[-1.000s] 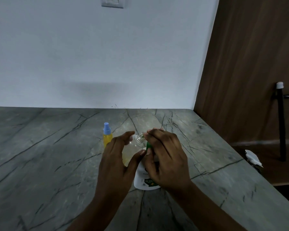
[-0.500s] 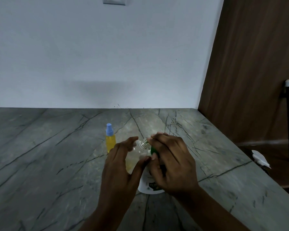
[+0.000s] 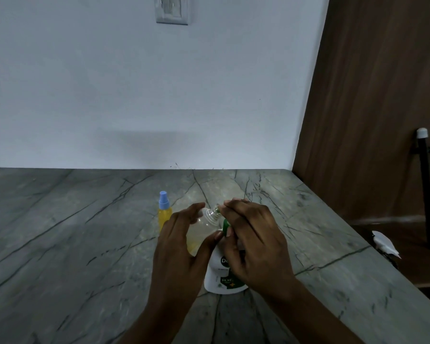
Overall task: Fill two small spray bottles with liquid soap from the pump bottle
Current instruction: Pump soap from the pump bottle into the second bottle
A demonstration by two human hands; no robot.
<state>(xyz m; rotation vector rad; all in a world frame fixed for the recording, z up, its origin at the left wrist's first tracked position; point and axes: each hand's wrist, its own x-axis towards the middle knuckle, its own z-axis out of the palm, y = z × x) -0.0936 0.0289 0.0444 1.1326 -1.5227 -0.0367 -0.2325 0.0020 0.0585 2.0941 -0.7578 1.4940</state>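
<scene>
Filling looked half done: the blue-capped yellow spray bottle (image 3: pixel 164 214) stood full; left hand (image 3: pixel 176 247) gripped the clear spray bottle (image 3: pixel 201 232), right hand (image 3: pixel 253 242) clasped the white pump bottle (image 3: pixel 221 281).

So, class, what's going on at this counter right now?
A person is filling a small clear bottle with soap. The left hand holds it uncapped and tilted, its open neck by the green nozzle of the white pump bottle, whose top the right hand covers. Some yellowish liquid is inside. A second spray bottle, yellow-filled and blue-capped, stands behind on the marble countertop.
</scene>
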